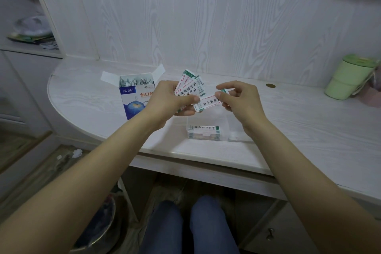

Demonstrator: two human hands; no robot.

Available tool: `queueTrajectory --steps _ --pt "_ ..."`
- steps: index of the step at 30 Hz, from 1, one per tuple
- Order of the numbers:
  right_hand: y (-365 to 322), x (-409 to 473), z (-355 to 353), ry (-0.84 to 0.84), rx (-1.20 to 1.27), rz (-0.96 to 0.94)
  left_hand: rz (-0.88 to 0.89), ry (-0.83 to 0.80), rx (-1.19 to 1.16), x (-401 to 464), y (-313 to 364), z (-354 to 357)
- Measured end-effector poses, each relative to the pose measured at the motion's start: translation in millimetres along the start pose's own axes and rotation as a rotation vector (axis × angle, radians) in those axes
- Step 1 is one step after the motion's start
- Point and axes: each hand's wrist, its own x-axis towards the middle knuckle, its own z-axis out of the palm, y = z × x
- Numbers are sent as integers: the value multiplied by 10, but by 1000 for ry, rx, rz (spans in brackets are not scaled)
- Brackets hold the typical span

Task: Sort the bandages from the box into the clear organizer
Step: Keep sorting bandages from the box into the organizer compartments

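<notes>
My left hand (165, 99) pinches a fanned stack of bandages (188, 86); my right hand (240, 99) pinches one bandage (208, 102) by its end, above the clear organizer (208, 128) on the desk (299, 113). My left wrist partly hides the open box (134, 97).

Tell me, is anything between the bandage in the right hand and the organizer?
Nothing visible. The right hand pinches one bandage above the open organizer, with only air between them.

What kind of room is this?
Probably a home room: a white wood-grain desk built against a panelled wall, a green mug on it, and shelves with household clutter.
</notes>
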Motion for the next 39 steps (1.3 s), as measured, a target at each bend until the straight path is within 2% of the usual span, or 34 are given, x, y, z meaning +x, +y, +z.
queueTrajectory --steps 6,11,19,25,30,32,33,36,37,39 --pt "-47 -8 -98 -211 -170 10 21 61 81 49 -55 15" --pt "85 -11 -85 -122 -321 -11 4 53 123 88 -91 -80" --pt "212 -39 87 -212 -568 -71 1 20 227 63 -120 -88" --pt "157 -54 137 -274 -781 -113 8 42 117 51 -128 -82" --pt "164 -34 160 -319 -848 -145 7 13 53 54 -121 -58" --pt "167 -11 146 -296 -765 -161 10 10 28 51 -114 -54" --pt "148 -2 133 -254 -644 -169 7 5 14 47 -111 -55" --pt "11 -8 77 -157 -119 -107 -9 -37 -4 22 -100 -47" --pt "-31 -14 63 -165 -26 -78 -11 -57 -2 12 -93 -36" --pt "-70 -30 63 -200 -5 -73 1 -101 4 -13 -80 -6"
